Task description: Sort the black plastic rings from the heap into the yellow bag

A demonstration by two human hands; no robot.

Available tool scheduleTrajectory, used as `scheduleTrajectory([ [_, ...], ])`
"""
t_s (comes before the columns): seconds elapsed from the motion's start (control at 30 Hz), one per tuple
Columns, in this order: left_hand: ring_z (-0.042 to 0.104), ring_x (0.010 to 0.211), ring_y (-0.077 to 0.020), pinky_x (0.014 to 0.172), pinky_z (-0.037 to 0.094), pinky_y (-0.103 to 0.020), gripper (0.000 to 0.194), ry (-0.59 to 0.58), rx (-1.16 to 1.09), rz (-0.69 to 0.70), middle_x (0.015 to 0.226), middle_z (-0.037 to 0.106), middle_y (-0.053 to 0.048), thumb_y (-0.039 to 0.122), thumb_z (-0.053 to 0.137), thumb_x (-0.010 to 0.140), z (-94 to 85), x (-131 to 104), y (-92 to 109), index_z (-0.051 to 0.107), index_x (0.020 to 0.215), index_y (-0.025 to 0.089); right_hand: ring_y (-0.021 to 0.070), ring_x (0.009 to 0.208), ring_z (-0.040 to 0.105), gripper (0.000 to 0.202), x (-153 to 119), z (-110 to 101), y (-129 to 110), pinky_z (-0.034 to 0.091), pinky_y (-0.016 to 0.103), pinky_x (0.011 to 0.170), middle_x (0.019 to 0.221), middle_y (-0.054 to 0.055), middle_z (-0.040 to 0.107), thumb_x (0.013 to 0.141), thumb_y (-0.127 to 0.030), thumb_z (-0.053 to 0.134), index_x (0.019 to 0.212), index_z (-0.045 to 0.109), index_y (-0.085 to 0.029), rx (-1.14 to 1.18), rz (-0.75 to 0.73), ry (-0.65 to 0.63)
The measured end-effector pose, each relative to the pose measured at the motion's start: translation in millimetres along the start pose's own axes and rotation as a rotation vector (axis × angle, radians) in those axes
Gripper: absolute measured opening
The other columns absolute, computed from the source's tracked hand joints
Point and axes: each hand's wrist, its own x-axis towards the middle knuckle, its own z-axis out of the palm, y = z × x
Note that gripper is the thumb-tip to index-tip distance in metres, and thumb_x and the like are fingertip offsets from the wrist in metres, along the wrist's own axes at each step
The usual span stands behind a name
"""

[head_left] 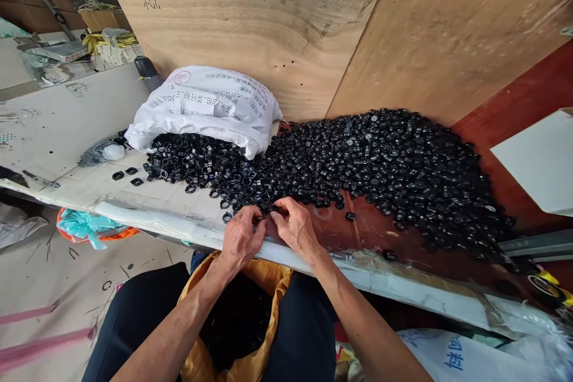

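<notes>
At the table's front edge my left hand (243, 235) is closed, thumb and fingertips pinched round a small black plastic ring that they mostly cover. Close beside it, my right hand (295, 228) is also closed, its fingertips pinching a small black piece whose shape is largely hidden. Loose black rings (215, 168) lie just beyond my left hand, spilling out from under a white woven sack (210, 104). To the right rises a large heap of small black round plastic parts (394, 167). Below my hands, an orange-yellow sack (281, 292) between my knees holds dark pieces.
A plywood board (250, 36) stands along the back of the table. At the right is a white box (537, 161), and at the back left a dark bottle (147, 71). A clear bag (99, 152) lies left of the rings. Plastic wrapping covers the table's front edge (147, 221).
</notes>
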Motion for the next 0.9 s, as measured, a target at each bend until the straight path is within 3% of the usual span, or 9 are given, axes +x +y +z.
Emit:
scheduleTrajectory([
  [0.1,0.074,0.078,-0.0184,0.076,0.059,-0.031,0.023,-0.004,-0.064,-0.087,0.096,0.076,-0.003,0.017,0.066,0.086,-2.0,-0.8,0.9,0.059,0.108,0.022,0.0201,0.079,0.068,0.015,0.6,-5.5,-7.1,0.055,0.03,0.068,0.1,0.007,0.073,0.088,-0.023,0.064,0.102,0.07,-0.021,0.185,0.06,-0.028],
  [0.3,0.072,0.073,-0.017,0.075,0.06,-0.032,0.032,-0.003,-0.146,-0.099,0.087,0.074,-0.001,0.015,0.067,0.085,-4.0,-1.5,0.3,0.058,0.115,0.021,0.0202,0.093,0.067,0.022,1.5,-13.7,-22.7,0.057,0.032,0.079,0.112,0.007,0.069,0.089,-0.021,0.061,0.105,0.075,-0.023,0.29,-0.036,-0.114],
  [0.53,0.078,0.099,-0.0183,0.09,0.063,-0.034,0.028,-0.075,-0.407,-0.121,0.112,0.076,-0.005,0.017,0.063,0.093,-10.3,-1.4,-0.6,0.056,0.119,0.022,0.0204,0.091,0.066,0.013,0.5,-11.1,-21.7,0.057,0.032,0.078,0.105,0.007,0.067,0.089,-0.021,0.063,0.099,0.072,-0.022,0.29,-0.061,-0.091],
  [0.63,0.078,0.095,-0.0175,0.088,0.064,-0.033,0.026,-0.084,-0.482,-0.117,0.111,0.077,-0.005,0.022,0.065,0.095,-14.4,-0.8,-0.2,0.058,0.12,0.022,0.0215,0.098,0.068,0.017,0.6,-11.7,-21.2,0.056,0.033,0.084,0.108,0.007,0.07,0.091,-0.022,0.062,0.102,0.076,-0.023,0.273,-0.09,-0.081],
  [0.73,0.077,0.091,-0.018,0.085,0.064,-0.033,0.024,-0.093,-0.511,-0.127,0.107,0.078,-0.004,0.028,0.067,0.096,-18.5,-0.3,0.4,0.063,0.119,0.022,0.0217,0.094,0.069,0.018,0.0,-11.5,-21.0,0.056,0.034,0.082,0.106,0.006,0.073,0.092,-0.025,0.064,0.107,0.075,-0.023,0.302,-0.025,-0.081],
  [0.9,0.077,0.098,-0.02,0.091,0.064,-0.035,0.027,-0.098,-0.54,-0.107,0.115,0.078,-0.005,0.028,0.071,0.094,-20.5,-0.4,-1.5,0.07,0.12,0.022,0.0213,0.091,0.07,0.01,-0.2,-11.8,-21.9,0.057,0.032,0.08,0.1,0.004,0.076,0.091,-0.028,0.067,0.097,0.074,-0.023,0.332,0.028,-0.083],
])
